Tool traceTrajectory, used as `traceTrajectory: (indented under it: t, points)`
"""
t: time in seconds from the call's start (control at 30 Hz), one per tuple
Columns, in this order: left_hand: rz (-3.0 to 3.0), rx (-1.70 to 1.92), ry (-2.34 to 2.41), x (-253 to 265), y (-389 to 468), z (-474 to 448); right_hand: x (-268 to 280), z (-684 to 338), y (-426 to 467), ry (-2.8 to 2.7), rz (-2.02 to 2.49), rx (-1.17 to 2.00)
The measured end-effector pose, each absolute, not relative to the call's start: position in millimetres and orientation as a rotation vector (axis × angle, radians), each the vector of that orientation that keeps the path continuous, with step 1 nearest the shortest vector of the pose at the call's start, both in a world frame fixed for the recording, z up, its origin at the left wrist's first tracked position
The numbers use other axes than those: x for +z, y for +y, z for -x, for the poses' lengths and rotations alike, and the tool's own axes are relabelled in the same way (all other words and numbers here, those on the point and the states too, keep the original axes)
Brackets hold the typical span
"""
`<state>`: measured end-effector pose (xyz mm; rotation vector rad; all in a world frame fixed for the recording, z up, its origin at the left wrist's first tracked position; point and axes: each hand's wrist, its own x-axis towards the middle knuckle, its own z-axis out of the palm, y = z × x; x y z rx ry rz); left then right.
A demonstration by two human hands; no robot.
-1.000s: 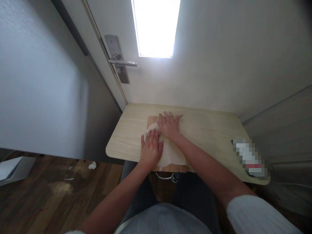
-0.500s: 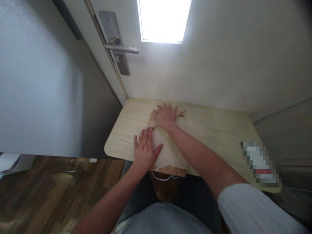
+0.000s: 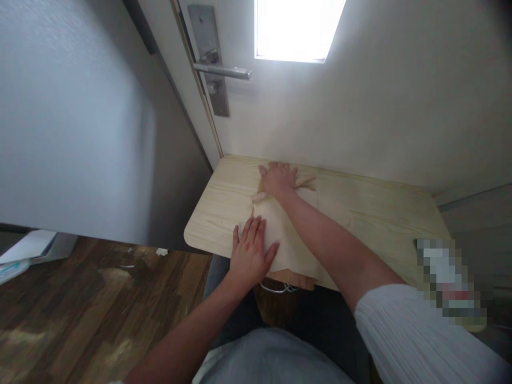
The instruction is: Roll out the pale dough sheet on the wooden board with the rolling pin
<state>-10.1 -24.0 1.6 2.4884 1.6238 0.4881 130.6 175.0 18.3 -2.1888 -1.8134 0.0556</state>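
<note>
A thin beige garment (image 3: 290,242), cream in the middle with tan edges, lies spread on a pale wooden tabletop (image 3: 372,213). My left hand (image 3: 250,253) rests flat on its near left part, fingers and thumb apart. At the far end, my right hand (image 3: 279,177) presses down with fingers spread. A rolled cream fold (image 3: 262,197) shows between the two hands, and tan strap-like strips (image 3: 306,181) stick out to the right of my right hand. The garment's tan near edge (image 3: 294,278) reaches the table's front edge. My right forearm covers part of the cloth.
Behind the table stands a white door with a metal handle (image 3: 224,71) and a bright window (image 3: 298,29). A blurred-out flat object (image 3: 448,277) lies at the table's right end. A thin wire loop (image 3: 276,288) shows below the front edge. Paper scraps (image 3: 161,252) dot the wooden floor.
My right hand has shifted toward the far edge of the cloth, uncovering more of the rolled fold and strips. My left hand stays flat. The whole view has swung slightly left.
</note>
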Motion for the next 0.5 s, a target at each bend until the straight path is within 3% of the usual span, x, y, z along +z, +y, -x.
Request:
traceTrajectory:
  t: [0.5]
  points:
    - [-2.579, 0.541, 1.642, 12, 41, 64, 11, -187, 15, -1.991, 2.143, -0.133]
